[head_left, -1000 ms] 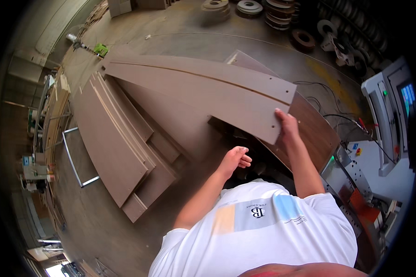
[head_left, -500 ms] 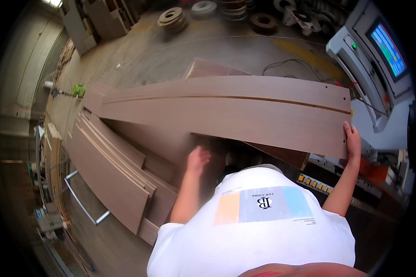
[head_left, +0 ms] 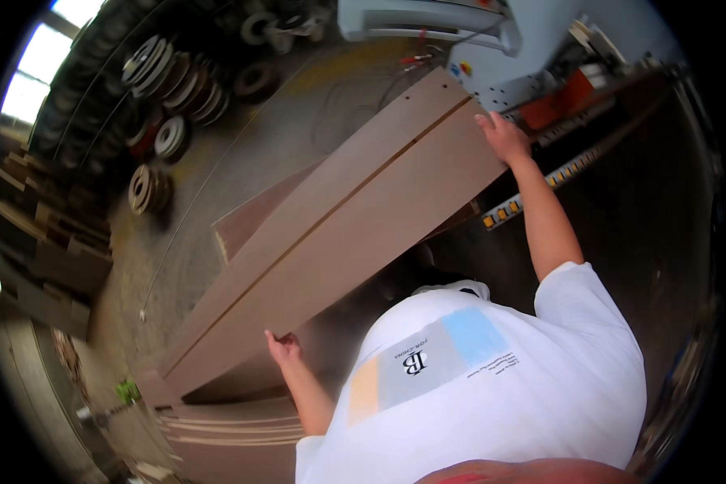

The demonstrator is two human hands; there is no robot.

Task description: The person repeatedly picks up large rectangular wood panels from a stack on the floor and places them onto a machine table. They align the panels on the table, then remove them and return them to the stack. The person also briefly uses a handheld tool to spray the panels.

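Observation:
A long brown wood-grain board (head_left: 355,218) runs diagonally in front of me, from the lower left to the upper right. A narrow darker line follows its length, and small dark holes show near its far right end. My right hand (head_left: 506,139) is closed on that end, with its fingers over the edge. Farther left, my left hand (head_left: 285,347) grips the near long edge, its fingers partly hidden. Below the board's left end lies a stack of similar brown boards (head_left: 234,431).
Another reddish-brown panel (head_left: 258,211) sticks out behind the board. A grey machine (head_left: 532,48) stands at the upper right, beside a rail with yellow blocks (head_left: 540,194). Rolls of edging (head_left: 149,189) stand on the floor at upper left. A green object (head_left: 127,392) is at lower left.
My view has turned to the right, so the board now slants across it. My left hand has moved from the space beside the board to its near edge. The right hand stays at the end.

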